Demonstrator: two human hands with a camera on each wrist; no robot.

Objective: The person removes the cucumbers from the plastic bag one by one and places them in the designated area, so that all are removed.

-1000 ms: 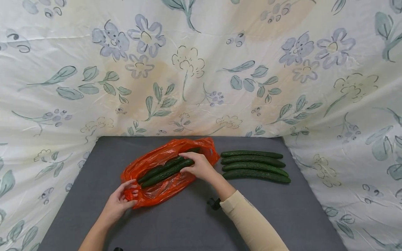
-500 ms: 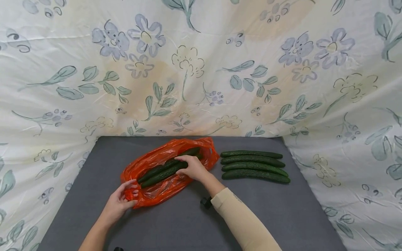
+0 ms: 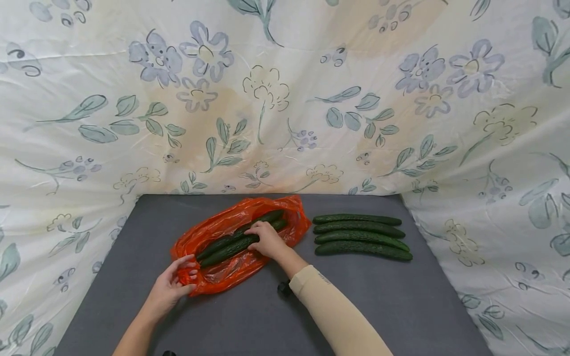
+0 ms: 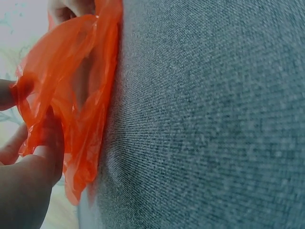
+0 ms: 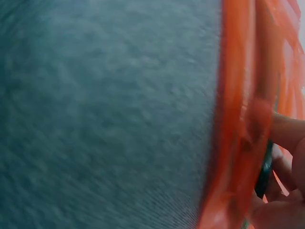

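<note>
An open red-orange plastic bag [image 3: 200, 230] lies slantwise on the table with two long green cucumbers inside, side by side. My left hand [image 3: 166, 287] grips the bag's near left end; in the left wrist view its fingers [image 4: 45, 152] hold the thin film. My right hand [image 3: 269, 242] reaches into the bag's opening and holds the nearer cucumber [image 3: 229, 251] around its middle. Behind it the farther cucumber [image 3: 271, 215] rests against the bag's inner side. In the right wrist view, dark green skin of a cucumber [image 5: 264, 174] shows between my fingers, partly hidden by the bag.
Several more cucumbers [image 3: 362, 236] lie in a neat row on the grey table [image 3: 356, 301], just right of the bag. A flowered cloth [image 3: 285, 118] hangs behind the table and along both sides. A small black object [image 3: 283, 289] shows by my right cuff.
My right hand has slid left and slightly down along the cucumbers, its fingers now closer around the nearer one. More of their far right ends is uncovered. My left hand has stayed put.
</note>
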